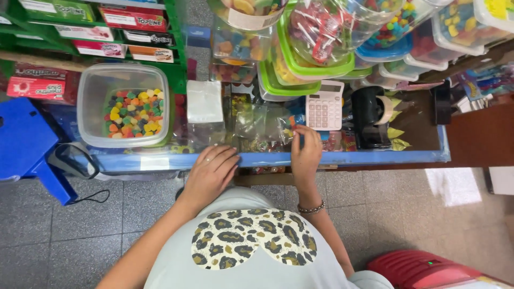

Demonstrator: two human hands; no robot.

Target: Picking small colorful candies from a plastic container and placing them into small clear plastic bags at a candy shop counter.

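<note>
Left hand (211,172) was laid flat on blue counter edge (375,157), fingers released, nothing held. Right hand (305,152) was raised just beside calculator (324,106), fingertips pinched on small clear bag (286,127) of sweets. Tub of gumdrops (124,106) was set well left.

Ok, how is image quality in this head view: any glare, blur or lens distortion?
Head view: even light, soft shadows; mild glare on the clear candy tub and plastic bags. The counter's blue edge bows, showing wide-angle distortion. Left hand is sharp; right hand slightly soft at its fingertips.
</note>
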